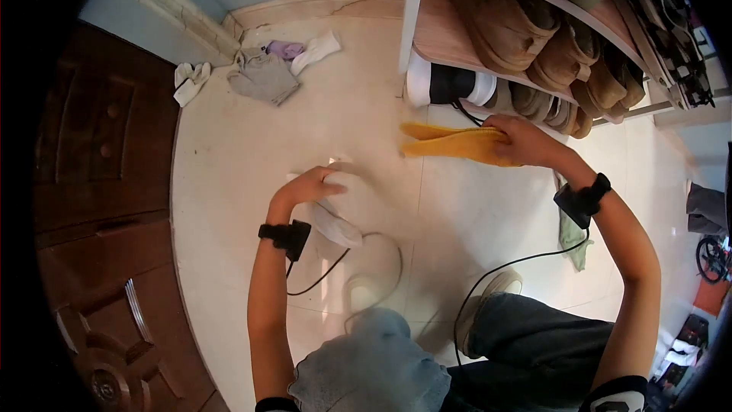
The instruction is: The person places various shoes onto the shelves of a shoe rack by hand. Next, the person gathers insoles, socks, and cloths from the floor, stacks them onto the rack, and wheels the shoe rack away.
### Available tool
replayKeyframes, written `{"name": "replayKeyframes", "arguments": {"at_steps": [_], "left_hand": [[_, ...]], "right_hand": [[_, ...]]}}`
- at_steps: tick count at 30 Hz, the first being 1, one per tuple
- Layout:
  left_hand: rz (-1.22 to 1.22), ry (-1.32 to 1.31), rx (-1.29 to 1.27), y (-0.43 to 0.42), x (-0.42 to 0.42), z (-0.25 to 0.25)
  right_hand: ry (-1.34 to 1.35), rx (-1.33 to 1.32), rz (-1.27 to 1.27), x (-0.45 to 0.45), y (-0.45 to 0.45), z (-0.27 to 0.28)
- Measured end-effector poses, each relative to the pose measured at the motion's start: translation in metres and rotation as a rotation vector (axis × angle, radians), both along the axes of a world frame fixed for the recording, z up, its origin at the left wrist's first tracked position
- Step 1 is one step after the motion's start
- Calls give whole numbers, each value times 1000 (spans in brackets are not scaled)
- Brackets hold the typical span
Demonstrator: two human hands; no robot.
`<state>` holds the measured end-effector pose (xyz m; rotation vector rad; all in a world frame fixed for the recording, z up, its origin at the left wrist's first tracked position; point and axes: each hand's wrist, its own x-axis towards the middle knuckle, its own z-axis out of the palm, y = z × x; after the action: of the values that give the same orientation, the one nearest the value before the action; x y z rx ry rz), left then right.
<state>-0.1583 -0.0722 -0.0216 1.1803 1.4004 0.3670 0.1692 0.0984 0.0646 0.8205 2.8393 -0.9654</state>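
My right hand point(526, 141) grips a pair of yellow insoles point(457, 143) by one end; their rounded free ends point left, slightly apart. My left hand point(316, 185) hovers over the floor at centre left, its fingers apart and smeared by motion, with nothing visible in them. Just below it is a whitish sock point(335, 225); whether the hand touches it I cannot tell. Beside my right wrist, a green cloth piece point(572, 236) lies on the floor, partly hidden by the arm.
A shoe rack point(438, 27) with several brown shoes stands at upper right; a black-and-white roll-shaped item point(451, 84) sits under it. Grey cloth point(263, 78), a purple sock point(285, 49) and white socks point(316, 51) lie near the wall. A wooden door point(107, 122) is at left. Cables trail from both wrists.
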Motion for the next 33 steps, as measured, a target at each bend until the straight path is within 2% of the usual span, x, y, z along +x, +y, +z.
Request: {"name": "replayKeyframes", "arguments": {"at_steps": [2, 4, 6, 8, 10, 11, 12, 13, 14, 16, 17, 18, 19, 20, 22, 25, 26, 27, 29, 30, 32, 33], "left_hand": [[-51, 35, -26, 1, -2, -12], [54, 201, 300, -2, -2, -41], [141, 230, 288, -4, 10, -45], [226, 255, 289, -4, 23, -42], [385, 138, 221, -6, 32, -39], [385, 125, 235, -5, 35, -44], [390, 236, 346, -6, 37, -53], [395, 347, 451, -4, 42, -59], [394, 334, 455, -3, 48, -66], [390, 870, 1001, -3, 55, -74], [395, 871, 1009, -1, 57, -80], [500, 643, 860, -2, 61, -87], [596, 415, 703, -3, 66, -87], [606, 422, 712, -4, 68, -87], [534, 146, 336, -3, 75, -75], [576, 26, 480, -1, 88, -64], [663, -82, 568, -1, 92, -76], [659, -83, 544, -5, 94, -73], [708, -166, 342, 0, 91, -56], [718, -165, 347, -2, 90, -61], [643, -156, 98, -1, 81, -69], [631, -151, 120, 0, 80, -64]], "right_hand": [[9, -16, 14, 2, 5, 1], [19, -29, 24, -2, 5, 13], [33, -243, -33, -10, 4, 31], [18, -304, -82, -11, 5, 35], [0, -355, -131, -14, 5, 38], [54, -460, -175, -16, 4, 37], [107, -565, -220, -18, 5, 34], [97, -553, -226, -19, 6, 27], [83, -591, -235, -18, 6, 16], [69, -632, -246, -23, 1, -2], [100, -732, -244, -29, -4, -8], [132, -835, -237, -35, -9, -14], [163, -804, -150, -42, -15, -23], [196, -768, -59, -50, -18, -30], [163, -811, -23, -67, -30, -35], [66, -953, 7, -88, -43, -51], [7, -1029, 16, -90, -51, -58], [3, -1051, 7, -89, -60, -54], [-57, -1277, 191, -94, -65, -31], [-62, -1273, 199, -94, -68, -33], [106, -1141, 161, -96, -73, -40], [121, -1119, 160, -96, -74, -60]]}}
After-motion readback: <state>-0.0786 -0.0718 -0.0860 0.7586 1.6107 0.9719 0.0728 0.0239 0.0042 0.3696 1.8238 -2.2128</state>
